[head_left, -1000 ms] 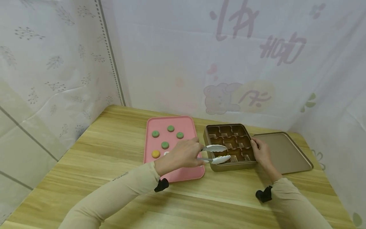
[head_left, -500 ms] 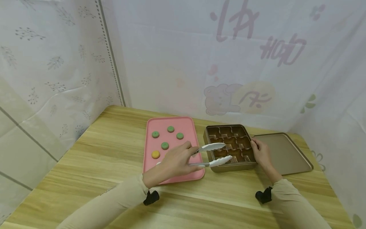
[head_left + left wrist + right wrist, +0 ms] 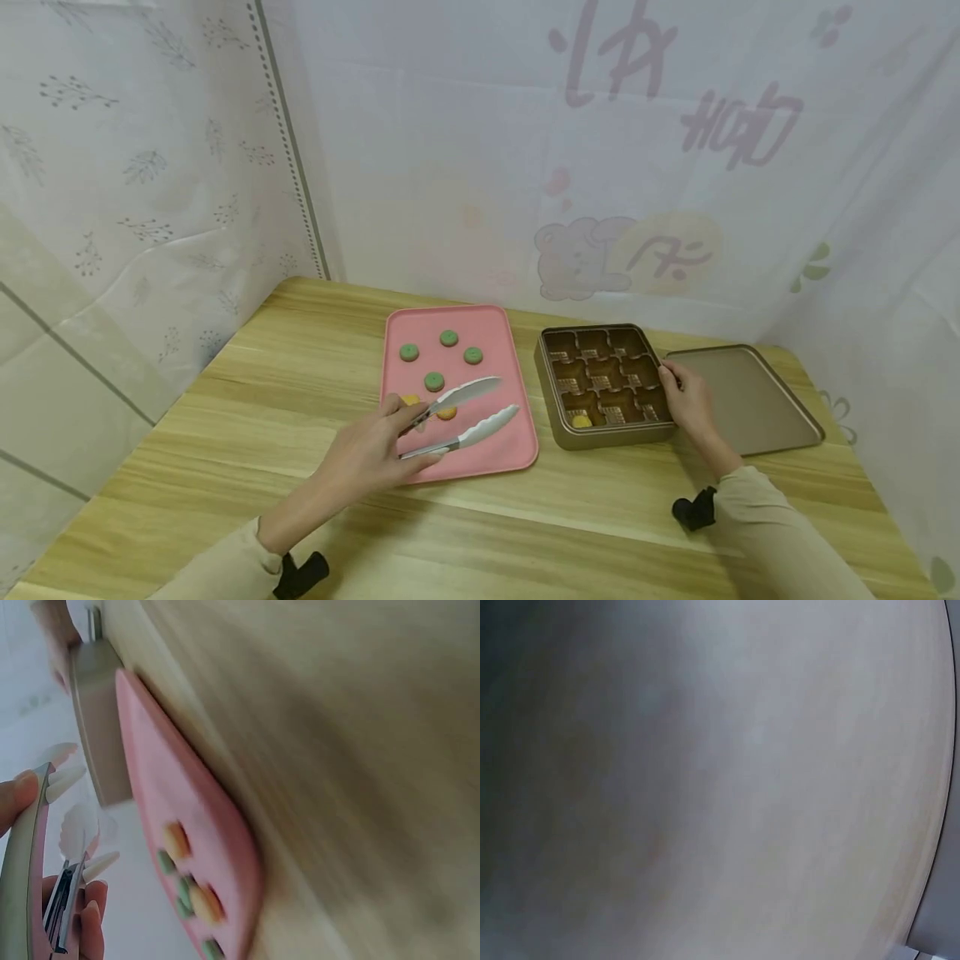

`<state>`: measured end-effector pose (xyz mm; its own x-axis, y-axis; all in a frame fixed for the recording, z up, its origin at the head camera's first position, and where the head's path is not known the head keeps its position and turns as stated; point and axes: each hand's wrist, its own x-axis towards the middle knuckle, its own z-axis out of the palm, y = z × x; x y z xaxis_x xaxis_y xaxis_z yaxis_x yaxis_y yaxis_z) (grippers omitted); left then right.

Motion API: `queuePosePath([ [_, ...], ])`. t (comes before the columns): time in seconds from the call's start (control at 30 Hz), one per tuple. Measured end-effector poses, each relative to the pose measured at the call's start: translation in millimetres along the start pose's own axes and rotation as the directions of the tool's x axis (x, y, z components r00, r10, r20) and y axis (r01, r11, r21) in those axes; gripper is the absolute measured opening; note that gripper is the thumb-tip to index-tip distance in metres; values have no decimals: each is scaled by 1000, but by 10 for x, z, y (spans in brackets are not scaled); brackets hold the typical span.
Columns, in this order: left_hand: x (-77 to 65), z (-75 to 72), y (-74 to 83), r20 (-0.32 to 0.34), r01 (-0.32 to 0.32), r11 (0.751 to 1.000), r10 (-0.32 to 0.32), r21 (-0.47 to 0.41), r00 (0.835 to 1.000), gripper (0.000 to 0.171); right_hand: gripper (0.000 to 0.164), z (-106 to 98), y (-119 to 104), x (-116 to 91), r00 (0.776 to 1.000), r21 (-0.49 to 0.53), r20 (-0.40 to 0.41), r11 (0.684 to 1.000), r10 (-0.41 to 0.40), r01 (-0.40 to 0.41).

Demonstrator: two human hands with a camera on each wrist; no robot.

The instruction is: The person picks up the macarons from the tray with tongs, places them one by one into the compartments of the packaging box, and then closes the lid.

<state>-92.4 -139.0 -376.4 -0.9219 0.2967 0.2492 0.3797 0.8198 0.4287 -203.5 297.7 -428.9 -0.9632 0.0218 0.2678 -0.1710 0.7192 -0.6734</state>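
My left hand holds a pair of tongs with white scalloped tips, spread apart with nothing between them, over the near part of a pink tray. On that tray lie several green macarons and two yellow ones; one yellow macaron shows behind the tongs, the other is partly covered by the hand. My right hand grips the right side of a brown box with a compartmented insert. A yellow macaron sits in the box's near left compartment. The right wrist view is a blur.
A flat bronze-coloured lid lies right of the box, partly behind the right hand. Everything stands on a wood-grain table, with patterned cloth hanging behind and at both sides.
My left hand has drawn the tongs leftward from the box to above the pink tray. The yellow macaron in the near left compartment has come into view. The right hand stays on the box.
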Motion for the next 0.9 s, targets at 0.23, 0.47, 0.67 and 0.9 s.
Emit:
queuePosePath([
  [0.23,-231,-122,-235,-32,72,997,-71,21,997,56,39,-12,9,6,1000,-9,-10,1000,-4,4],
  [0.47,-348,-160,-333,-40,109,993,-107,47,993,57,40,-16,21,6,1000,-13,-10,1000,0,-1],
  [0.67,-373,-146,-364,-25,114,990,-112,81,993,57,39,-21,10,8,1000,-33,-12,999,-5,5],
  [0.9,-349,-126,-348,-2,130,984,-130,120,991,57,38,-12,-14,9,1000,-41,-13,999,-8,8],
])
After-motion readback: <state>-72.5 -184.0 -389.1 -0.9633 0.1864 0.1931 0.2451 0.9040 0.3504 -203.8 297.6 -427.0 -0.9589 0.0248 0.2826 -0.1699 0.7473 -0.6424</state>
